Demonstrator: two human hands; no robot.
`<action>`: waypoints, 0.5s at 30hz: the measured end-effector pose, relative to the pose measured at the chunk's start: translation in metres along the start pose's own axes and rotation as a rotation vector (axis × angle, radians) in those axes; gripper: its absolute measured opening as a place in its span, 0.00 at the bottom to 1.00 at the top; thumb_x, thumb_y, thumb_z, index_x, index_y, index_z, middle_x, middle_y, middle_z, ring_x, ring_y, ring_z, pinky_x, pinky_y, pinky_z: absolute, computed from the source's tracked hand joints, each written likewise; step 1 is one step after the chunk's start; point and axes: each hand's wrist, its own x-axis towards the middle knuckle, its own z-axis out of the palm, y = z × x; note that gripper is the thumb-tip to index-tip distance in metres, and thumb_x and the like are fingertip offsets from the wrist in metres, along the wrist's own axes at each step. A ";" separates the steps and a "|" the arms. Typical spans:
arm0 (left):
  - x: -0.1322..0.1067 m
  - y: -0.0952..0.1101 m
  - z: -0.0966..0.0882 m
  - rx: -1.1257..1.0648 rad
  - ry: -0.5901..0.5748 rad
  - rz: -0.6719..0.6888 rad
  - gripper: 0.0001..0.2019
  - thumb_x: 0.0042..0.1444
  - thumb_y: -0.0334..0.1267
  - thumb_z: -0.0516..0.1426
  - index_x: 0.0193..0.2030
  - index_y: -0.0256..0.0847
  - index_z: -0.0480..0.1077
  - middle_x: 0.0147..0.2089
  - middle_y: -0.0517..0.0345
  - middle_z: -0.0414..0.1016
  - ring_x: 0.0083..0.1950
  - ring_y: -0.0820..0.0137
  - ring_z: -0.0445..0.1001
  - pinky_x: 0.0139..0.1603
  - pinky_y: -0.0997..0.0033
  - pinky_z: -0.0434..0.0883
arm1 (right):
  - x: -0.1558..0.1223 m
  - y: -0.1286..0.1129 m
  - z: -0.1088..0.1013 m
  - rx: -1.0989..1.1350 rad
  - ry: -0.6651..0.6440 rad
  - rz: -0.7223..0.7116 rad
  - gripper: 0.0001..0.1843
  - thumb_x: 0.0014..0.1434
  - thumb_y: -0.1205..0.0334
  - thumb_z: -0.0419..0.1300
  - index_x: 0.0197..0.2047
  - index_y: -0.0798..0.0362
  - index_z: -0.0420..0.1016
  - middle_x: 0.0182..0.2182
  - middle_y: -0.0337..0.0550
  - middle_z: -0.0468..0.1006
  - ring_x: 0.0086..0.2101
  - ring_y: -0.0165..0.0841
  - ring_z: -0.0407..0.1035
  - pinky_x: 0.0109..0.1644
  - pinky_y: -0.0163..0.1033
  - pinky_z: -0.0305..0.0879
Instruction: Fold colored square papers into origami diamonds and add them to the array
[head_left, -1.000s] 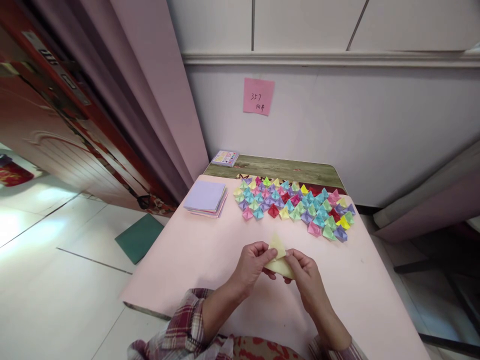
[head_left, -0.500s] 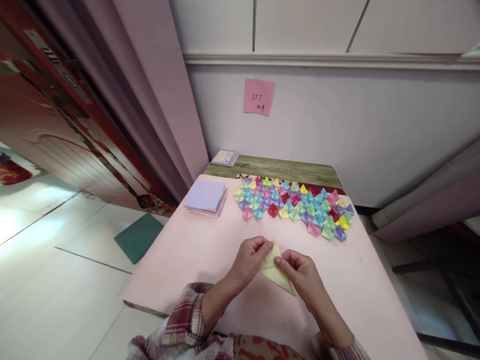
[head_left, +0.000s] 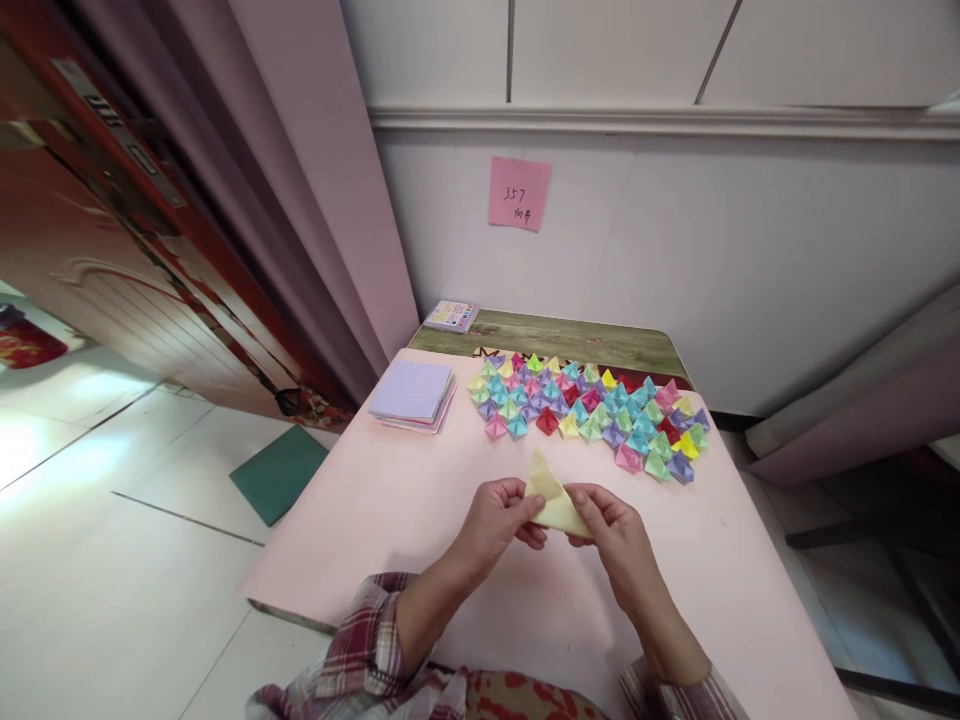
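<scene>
A pale yellow folded paper (head_left: 553, 497) is held just above the pink table sheet (head_left: 390, 510), one corner pointing up. My left hand (head_left: 496, 522) pinches its left side with thumb and fingers. My right hand (head_left: 616, 530) pinches its right side. Both hands are closed on the paper, close together, near the table's front middle. Beyond them lies a spread of several small folded paper shapes (head_left: 589, 412) in many colours.
A stack of square paper sheets (head_left: 412, 394), lilac on top, lies at the back left. A small colourful packet (head_left: 450, 316) rests on the wooden strip by the wall. A pink note (head_left: 519, 193) sticks to the wall. A green sheet (head_left: 279, 473) lies on the floor.
The yellow paper has been turned and raised a little between my hands; its long point, hanging down to the right half a second ago, is now drawn in, with a corner pointing up.
</scene>
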 end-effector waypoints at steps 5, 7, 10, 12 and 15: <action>0.001 -0.004 0.006 -0.060 0.106 0.056 0.20 0.48 0.50 0.65 0.34 0.32 0.71 0.26 0.51 0.77 0.24 0.70 0.75 0.29 0.68 0.76 | -0.001 0.002 0.001 -0.043 -0.008 0.017 0.21 0.47 0.44 0.69 0.30 0.55 0.76 0.22 0.38 0.74 0.24 0.28 0.66 0.29 0.33 0.62; 0.000 -0.004 0.007 -0.081 0.061 0.045 0.20 0.48 0.49 0.65 0.36 0.32 0.72 0.28 0.50 0.78 0.25 0.69 0.75 0.30 0.67 0.76 | -0.003 0.004 0.000 -0.065 0.010 -0.009 0.21 0.49 0.44 0.68 0.25 0.55 0.73 0.19 0.37 0.71 0.22 0.27 0.64 0.27 0.32 0.59; -0.002 -0.001 0.005 -0.121 -0.016 0.014 0.20 0.48 0.47 0.66 0.40 0.31 0.73 0.32 0.49 0.78 0.28 0.69 0.76 0.32 0.68 0.76 | -0.006 0.004 -0.002 -0.145 0.008 -0.055 0.22 0.51 0.44 0.66 0.24 0.54 0.71 0.18 0.37 0.70 0.22 0.28 0.63 0.26 0.32 0.58; -0.002 0.001 0.001 -0.143 -0.076 0.006 0.19 0.49 0.46 0.65 0.41 0.31 0.74 0.35 0.48 0.78 0.30 0.70 0.76 0.32 0.70 0.75 | -0.008 0.002 -0.004 -0.202 -0.003 -0.105 0.20 0.53 0.44 0.65 0.27 0.54 0.73 0.21 0.38 0.72 0.24 0.30 0.65 0.27 0.33 0.60; -0.002 0.004 -0.004 -0.154 -0.145 0.030 0.17 0.51 0.44 0.65 0.42 0.33 0.75 0.37 0.50 0.76 0.30 0.73 0.73 0.26 0.77 0.70 | -0.012 -0.002 -0.005 -0.260 0.048 -0.257 0.18 0.56 0.47 0.64 0.43 0.53 0.75 0.34 0.45 0.77 0.32 0.35 0.71 0.35 0.37 0.68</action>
